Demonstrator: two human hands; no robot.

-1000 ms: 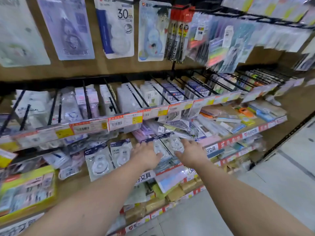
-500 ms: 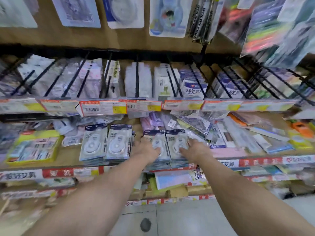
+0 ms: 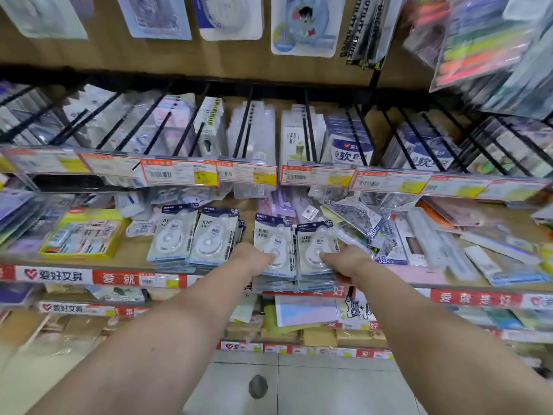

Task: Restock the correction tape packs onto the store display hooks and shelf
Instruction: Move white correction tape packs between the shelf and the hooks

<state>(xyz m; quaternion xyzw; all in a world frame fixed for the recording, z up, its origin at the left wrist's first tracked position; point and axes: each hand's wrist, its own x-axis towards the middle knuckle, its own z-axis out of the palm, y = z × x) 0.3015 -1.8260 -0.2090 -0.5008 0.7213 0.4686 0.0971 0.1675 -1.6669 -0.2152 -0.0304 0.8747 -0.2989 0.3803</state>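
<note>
Two stacks of correction tape packs lie side by side at the shelf's front edge. My left hand (image 3: 254, 259) grips the left stack (image 3: 273, 235), thumb on top of the top pack. My right hand (image 3: 344, 262) grips the right stack (image 3: 315, 238) the same way. Two more stacks of the same packs (image 3: 194, 238) lie on the wooden shelf (image 3: 128, 253) just to the left. Above, black display hooks (image 3: 245, 127) carry hanging packs behind price tags.
A yellow box (image 3: 83, 232) of small items sits at shelf left. Rulers and plastic sleeves (image 3: 374, 223) are piled to the right of my hands. Lower shelves hold notebooks. Larger blister packs (image 3: 302, 25) hang on the wall above. Tiled floor lies below.
My view has swung left and squared up to the shelf. Both hands stay on the two stacks, which have shifted slightly toward the shelf's front edge.
</note>
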